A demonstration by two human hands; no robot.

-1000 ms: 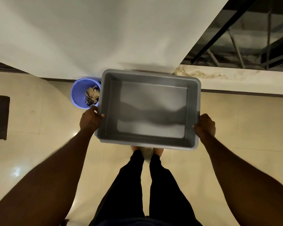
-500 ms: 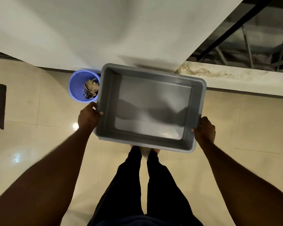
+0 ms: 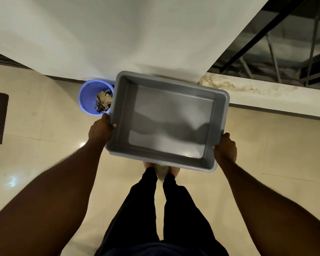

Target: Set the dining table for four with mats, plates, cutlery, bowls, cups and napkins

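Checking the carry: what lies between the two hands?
In the head view, only the empty grey tub spans from left hand to right hand.

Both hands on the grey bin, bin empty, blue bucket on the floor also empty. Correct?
Not quite. The blue bucket is not empty: the head view shows crumpled paper in it. Otherwise right: left hand and right hand hold the empty grey bin.
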